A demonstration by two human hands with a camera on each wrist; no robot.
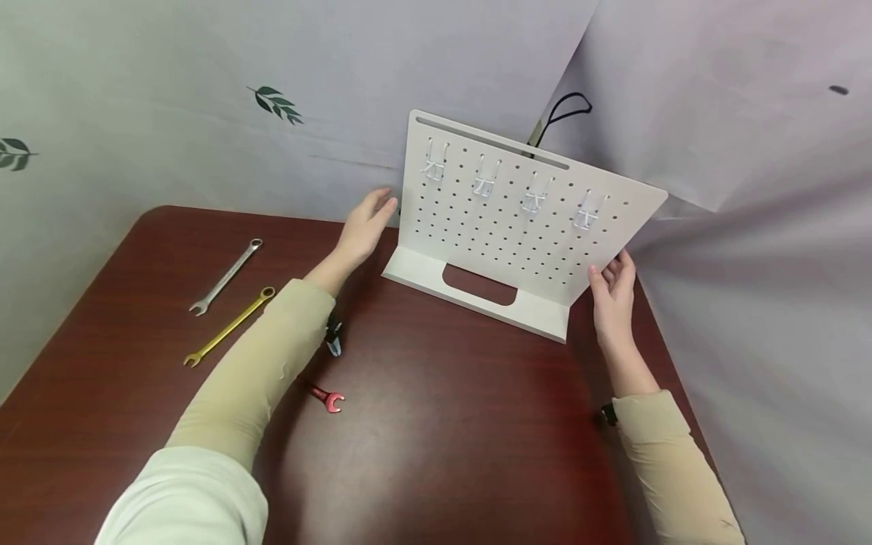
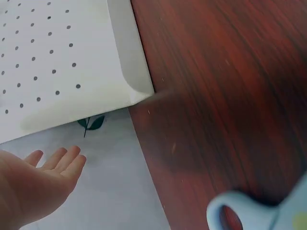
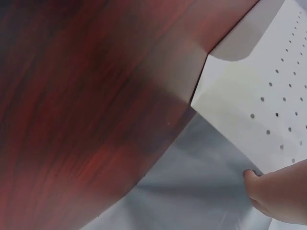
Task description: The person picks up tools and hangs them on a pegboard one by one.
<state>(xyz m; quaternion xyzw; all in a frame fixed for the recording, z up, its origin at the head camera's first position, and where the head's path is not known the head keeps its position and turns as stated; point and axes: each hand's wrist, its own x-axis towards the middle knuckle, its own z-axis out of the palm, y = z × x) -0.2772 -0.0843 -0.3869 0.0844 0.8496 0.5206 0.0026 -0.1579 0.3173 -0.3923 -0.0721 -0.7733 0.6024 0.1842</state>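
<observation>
1. The hands are flanking the board [image 1: 507,257]: the left hand [image 1: 362,231] is lying near its left edge, the right hand [image 1: 615,306] at its right edge.
2. The left hand is holding nothing; its fingers are extending loosely, and the left wrist view is showing a gap between them and the board.
3. The right hand is, by the look of it, pinching the lower part of the right edge, thumb showing at the front and fingers curling round behind, so it is being the nearer hand.
4. The board is standing on the far part of the surface [image 1: 443,431], its foot [image 1: 545,314] projecting toward the person.
5. Its long axis is running from hand to hand, left to right, with the right end slanting closer to the person; the left hand is therefore sitting farther out than the right.
6. Four hooks [image 1: 484,186] are hanging in a row across its upper half.
7. Well to the left, the silver wrench [image 1: 228,275] and gold wrench [image 1: 233,325] are lying apart; the red wrench [image 1: 325,396] is showing partly beneath the left arm.
</observation>
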